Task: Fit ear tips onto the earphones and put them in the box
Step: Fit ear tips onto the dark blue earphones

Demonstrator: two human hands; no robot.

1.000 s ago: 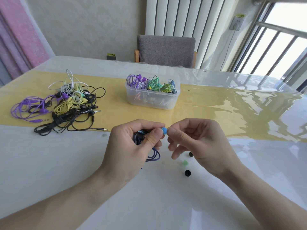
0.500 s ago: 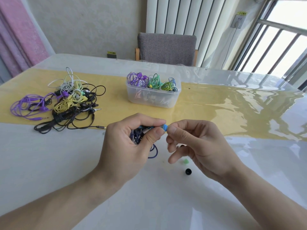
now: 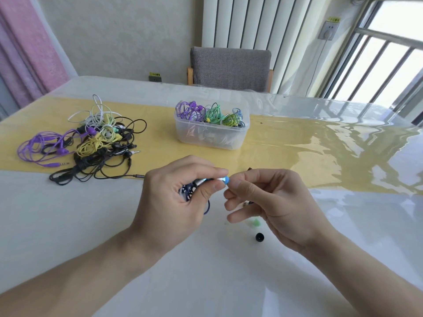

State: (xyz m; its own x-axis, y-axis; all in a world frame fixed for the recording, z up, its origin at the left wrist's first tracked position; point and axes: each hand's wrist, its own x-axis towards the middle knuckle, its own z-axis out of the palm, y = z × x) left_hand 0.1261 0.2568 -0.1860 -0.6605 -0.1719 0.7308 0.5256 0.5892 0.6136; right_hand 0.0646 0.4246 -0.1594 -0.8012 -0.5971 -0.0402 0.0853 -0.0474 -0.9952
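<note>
Your left hand [image 3: 176, 200] gripped a dark-blue corded earphone [image 3: 207, 181]; your right hand [image 3: 272, 202] pinched its small blue ear tip [image 3: 226, 180], with a black ear tip [image 3: 259, 237] and a clear plastic box [image 3: 211, 133] nearby.

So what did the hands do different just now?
Barely anything. The left hand still grips the earphone, the right hand still pinches the blue tip at its end; both sit slightly nearer the box. The pile and black tip haven't moved.

A home room — radiator [image 3: 238, 21], curtain [image 3: 27, 46], upholstered chair [image 3: 230, 67].
</note>
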